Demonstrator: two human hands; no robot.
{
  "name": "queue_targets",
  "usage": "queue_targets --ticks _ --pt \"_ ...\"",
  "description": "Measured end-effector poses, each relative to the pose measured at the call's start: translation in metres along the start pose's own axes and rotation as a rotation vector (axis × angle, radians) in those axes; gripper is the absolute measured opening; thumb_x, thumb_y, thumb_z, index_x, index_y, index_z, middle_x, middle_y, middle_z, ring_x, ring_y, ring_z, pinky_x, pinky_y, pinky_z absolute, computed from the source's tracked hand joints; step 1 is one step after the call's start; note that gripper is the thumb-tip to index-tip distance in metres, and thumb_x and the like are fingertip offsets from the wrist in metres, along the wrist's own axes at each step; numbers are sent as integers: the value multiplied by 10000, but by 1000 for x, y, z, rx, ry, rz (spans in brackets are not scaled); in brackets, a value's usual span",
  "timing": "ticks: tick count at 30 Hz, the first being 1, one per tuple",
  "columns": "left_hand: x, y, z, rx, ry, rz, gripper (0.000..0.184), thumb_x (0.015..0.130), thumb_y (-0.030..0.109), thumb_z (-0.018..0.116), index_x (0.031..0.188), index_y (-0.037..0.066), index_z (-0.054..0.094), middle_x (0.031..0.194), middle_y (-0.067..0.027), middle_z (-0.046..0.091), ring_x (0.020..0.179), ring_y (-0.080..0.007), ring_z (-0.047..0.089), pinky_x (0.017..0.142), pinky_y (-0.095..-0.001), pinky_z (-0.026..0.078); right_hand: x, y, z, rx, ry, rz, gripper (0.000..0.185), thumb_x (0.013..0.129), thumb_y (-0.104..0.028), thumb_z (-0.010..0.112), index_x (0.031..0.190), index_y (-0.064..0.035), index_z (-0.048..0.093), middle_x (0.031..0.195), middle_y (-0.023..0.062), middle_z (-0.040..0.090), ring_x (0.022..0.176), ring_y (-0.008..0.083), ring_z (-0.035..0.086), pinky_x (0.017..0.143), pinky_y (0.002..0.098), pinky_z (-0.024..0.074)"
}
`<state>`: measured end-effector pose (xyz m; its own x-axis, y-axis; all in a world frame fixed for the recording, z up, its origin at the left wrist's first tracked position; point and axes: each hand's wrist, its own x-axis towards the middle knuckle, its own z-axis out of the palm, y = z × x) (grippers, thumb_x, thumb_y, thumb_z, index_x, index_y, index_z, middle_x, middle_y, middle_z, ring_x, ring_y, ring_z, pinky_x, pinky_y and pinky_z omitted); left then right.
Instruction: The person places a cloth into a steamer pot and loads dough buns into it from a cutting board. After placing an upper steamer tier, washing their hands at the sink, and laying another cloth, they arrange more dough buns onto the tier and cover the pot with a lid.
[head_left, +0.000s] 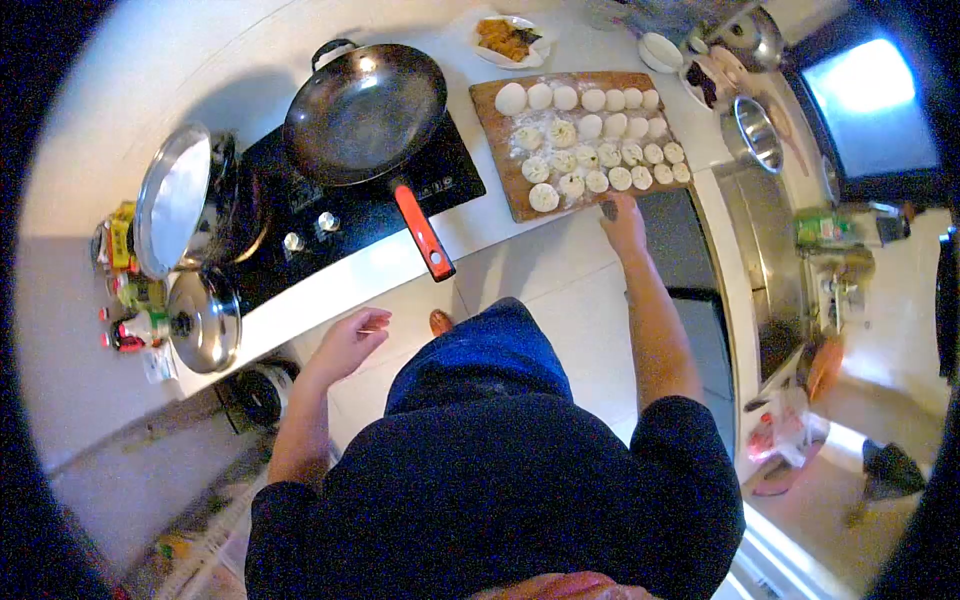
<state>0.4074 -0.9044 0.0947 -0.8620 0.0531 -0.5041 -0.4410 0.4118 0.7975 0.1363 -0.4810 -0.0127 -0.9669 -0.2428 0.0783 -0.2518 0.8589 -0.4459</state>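
Observation:
My right hand [625, 228] is at the front edge of a wooden board [490, 130], its fingers curled together. A small dark patch shows at its fingertips, too unclear to name. On the floured board lie several rows of round white dough pieces [511, 98]; those in the nearer rows are flecked with green. My left hand [352, 342] hangs in front of the counter, fingers loosely bent and apart, holding nothing. Ahead of it, a dark wok [365, 115] with a red handle [424, 232] sits on the black cooktop [270, 270], the handle pointing towards me.
A large steel lid [172, 200] leans at the left, near a smaller pot lid [205, 318] and several bottles [140, 330]. Behind the board is a plate of orange-brown food [505, 40]. A steel bowl [757, 135] stands by the sink [770, 255] at the right.

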Motion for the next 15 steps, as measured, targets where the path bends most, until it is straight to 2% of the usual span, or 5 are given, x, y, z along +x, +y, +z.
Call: queue_targets --ticks 5,6,9,12,15 --pt "-28 11 17 -93 203 -86 275 826 109 536 1082 12 513 1009 -119 580 926 -185 556 817 -294 446 71 0 8 -153 -54 -150 427 621 -83 663 1032 -60 547 1046 143 544 1020 285 487 900 350 377" --pt "-34 7 24 -74 255 -111 274 827 107 533 1083 9 511 1009 -119 579 928 -186 554 819 -295 445 75 -2 11 -49 -37 -241 415 635 -107 655 1032 -62 548 1049 137 543 1006 290 494 892 359 383" --pt "-47 8 53 -234 344 -173 286 833 109 526 1094 -6 498 1015 -124 577 948 -188 547 829 -297 436 70 -34 22 77 -283 -427 425 648 -160 655 1049 -78 541 1057 131 537 985 303 506 881 375 389" --pt "-46 5 90 -424 354 -142 303 839 131 525 1108 -4 490 1026 -127 574 961 -192 544 843 -296 429 54 -70 32 -127 -327 -495 470 648 -217 666 1083 -105 525 1091 143 511 980 322 501 862 394 400" --pt "-47 11 109 -417 389 -140 318 845 162 527 1117 4 488 1037 -125 571 972 -193 542 851 -296 427 56 -80 51 -298 -441 -371 515 640 -247 676 1111 -124 509 1094 159 491 1008 326 474 851 407 405"
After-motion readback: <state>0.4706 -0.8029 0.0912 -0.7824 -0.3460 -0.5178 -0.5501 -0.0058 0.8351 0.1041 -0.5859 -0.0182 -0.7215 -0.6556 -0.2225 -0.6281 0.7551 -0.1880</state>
